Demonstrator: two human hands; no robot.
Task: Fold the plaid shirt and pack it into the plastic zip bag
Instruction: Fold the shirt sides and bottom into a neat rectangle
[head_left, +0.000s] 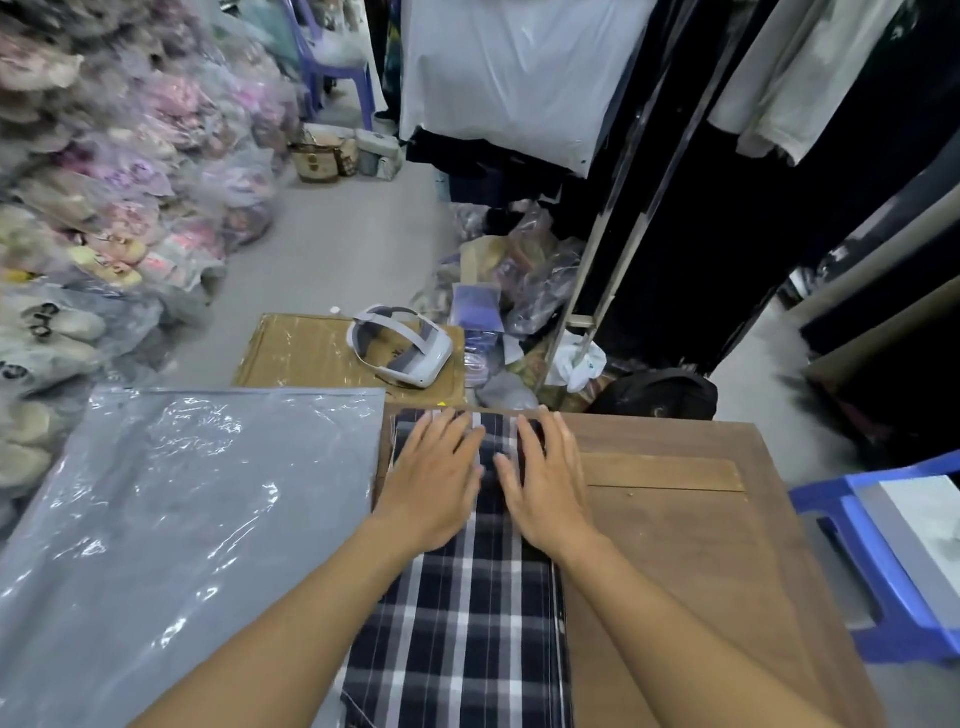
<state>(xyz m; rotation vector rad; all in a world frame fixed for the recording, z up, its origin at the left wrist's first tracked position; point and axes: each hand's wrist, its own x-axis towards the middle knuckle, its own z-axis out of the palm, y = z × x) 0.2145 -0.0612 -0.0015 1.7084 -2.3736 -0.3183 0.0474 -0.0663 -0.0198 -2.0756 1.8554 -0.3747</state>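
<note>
Shirt (467, 613) lies in a long strip on the table (675, 545); my left hand (434, 480) and right hand (545, 483) press it flat, fingers spread, beside the bag (171, 509).

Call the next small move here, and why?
Probably fold the far end back toward the body: the shirt lies as a long narrow strip, both hands (left hand, right hand) flat on its far end, and the bag waits alongside.

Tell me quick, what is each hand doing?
Left hand: open, flat on the plaid shirt, holding nothing.
Right hand: open, flat on it too.
</note>
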